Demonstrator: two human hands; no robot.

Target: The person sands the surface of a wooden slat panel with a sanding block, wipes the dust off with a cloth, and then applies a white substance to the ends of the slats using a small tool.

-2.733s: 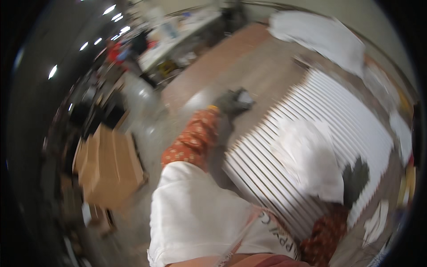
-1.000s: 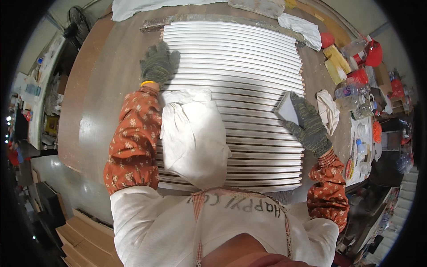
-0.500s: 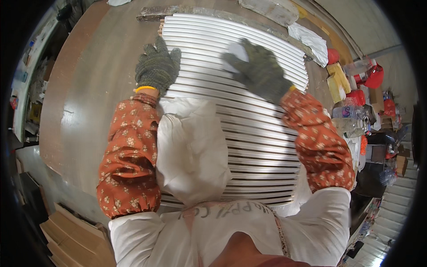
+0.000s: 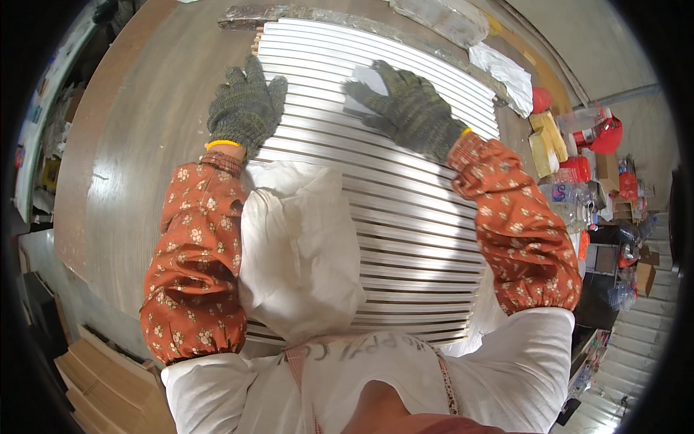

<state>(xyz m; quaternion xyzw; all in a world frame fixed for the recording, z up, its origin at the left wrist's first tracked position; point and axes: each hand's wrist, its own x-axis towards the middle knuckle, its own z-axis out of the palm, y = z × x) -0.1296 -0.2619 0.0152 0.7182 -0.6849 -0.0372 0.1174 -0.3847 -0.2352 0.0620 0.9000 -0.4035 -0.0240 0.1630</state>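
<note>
A row of long, narrow white strips (image 4: 412, 217) lies side by side across the table. My left hand (image 4: 247, 107), in a dark green knit glove, rests at their left ends with fingers spread, holding nothing. Over the upper middle of the row, my right hand (image 4: 412, 108) wears a matching glove. Between its thumb and fingers is a thin, light grey flat piece (image 4: 359, 88), pressed against the strips; the glove covers part of it, and its material cannot be made out. A crumpled white cloth (image 4: 300, 246) lies over the near left part of the row.
A dark bar (image 4: 242, 18) runs along the far side of the strips. At the right stand plastic bottles (image 4: 567, 194), a yellow block (image 4: 547, 141) and red-lidded containers (image 4: 576, 169). The brown tabletop (image 4: 137, 145) extends to the left; cardboard (image 4: 108, 380) stands at lower left.
My right hand has slid a little to the left over the strips with the flat piece. My left hand keeps about the same place at the strip ends; the whole view has shifted slightly.
</note>
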